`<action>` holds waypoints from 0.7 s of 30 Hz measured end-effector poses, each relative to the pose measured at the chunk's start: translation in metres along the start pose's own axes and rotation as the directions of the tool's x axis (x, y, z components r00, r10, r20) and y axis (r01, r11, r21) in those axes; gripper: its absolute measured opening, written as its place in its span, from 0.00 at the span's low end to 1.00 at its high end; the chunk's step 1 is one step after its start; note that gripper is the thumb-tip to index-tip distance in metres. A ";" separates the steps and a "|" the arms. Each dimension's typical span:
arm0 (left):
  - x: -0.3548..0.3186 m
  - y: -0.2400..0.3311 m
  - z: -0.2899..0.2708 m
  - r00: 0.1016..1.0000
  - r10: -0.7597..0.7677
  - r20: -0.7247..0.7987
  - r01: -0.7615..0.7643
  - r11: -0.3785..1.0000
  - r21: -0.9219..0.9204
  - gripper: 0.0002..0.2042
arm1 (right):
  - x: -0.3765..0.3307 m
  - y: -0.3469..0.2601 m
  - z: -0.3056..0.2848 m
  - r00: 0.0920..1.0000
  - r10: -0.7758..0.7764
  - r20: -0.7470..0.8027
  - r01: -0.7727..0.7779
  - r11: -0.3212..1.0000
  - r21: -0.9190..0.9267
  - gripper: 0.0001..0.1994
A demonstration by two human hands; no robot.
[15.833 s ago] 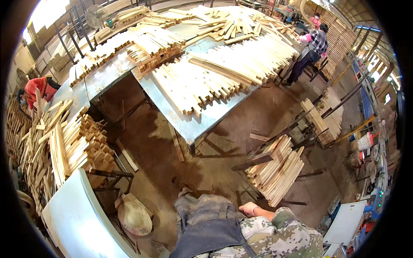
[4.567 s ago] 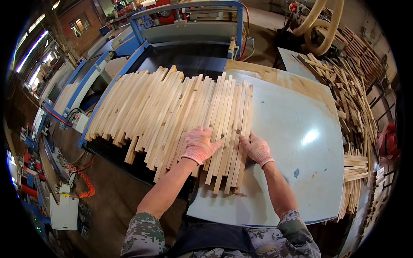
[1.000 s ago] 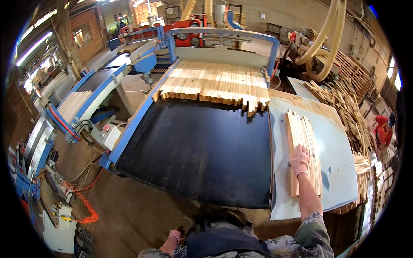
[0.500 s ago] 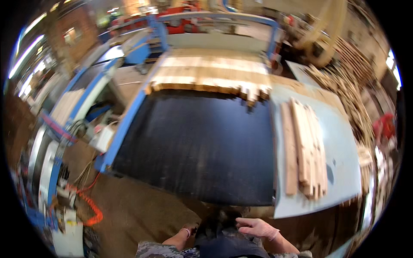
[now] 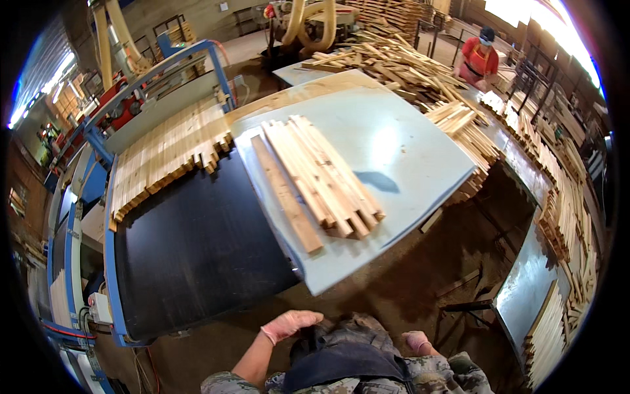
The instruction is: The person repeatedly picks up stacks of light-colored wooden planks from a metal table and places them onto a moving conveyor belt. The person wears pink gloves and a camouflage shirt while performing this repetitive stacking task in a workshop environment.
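Note:
My left hand (image 5: 292, 325), in a pale pink glove, hangs in front of my waist below the near edge of the conveyor belt. Its fingers stretch to the right, with nothing seen in them. My right hand (image 5: 417, 340), also gloved, is low beside my right side, and its fingers are too foreshortened to read. Neither hand touches the wood. Ahead of me, several pale wooden strips (image 5: 321, 174) lie side by side on a light blue-grey tabletop (image 5: 420, 154). A browner strip (image 5: 287, 197) rests along their left side.
Left of the tabletop is a black conveyor belt (image 5: 197, 243) with a row of strips (image 5: 170, 154) at its far end. Behind lies a heap of loose wood (image 5: 394, 62). A co-worker in red (image 5: 478, 62) stands far right, beside metal benches (image 5: 531, 289) bearing stacked strips.
My view has swung to the right, bringing the tabletop to the middle and the co-worker into sight. My left hand has come up and forward; my right hand has drawn back to my side.

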State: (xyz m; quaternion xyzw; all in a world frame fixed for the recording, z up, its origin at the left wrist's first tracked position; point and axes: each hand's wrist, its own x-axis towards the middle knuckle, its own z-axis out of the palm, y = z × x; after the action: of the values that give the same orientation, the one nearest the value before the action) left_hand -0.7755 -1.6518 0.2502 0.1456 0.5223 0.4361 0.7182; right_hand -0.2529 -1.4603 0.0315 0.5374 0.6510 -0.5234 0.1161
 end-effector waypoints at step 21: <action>0.169 0.185 -0.014 0.135 0.733 -0.666 -0.141 0.680 0.720 0.24 | -0.013 0.131 -0.107 0.887 0.459 -0.047 -0.358 0.748 0.558 0.18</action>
State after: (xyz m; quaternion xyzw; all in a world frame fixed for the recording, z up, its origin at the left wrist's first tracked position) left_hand -0.8633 -1.4171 0.2624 0.1940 0.8538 0.4819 0.0339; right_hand -0.0963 -1.3975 0.0134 0.7230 0.3526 -0.5939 0.0140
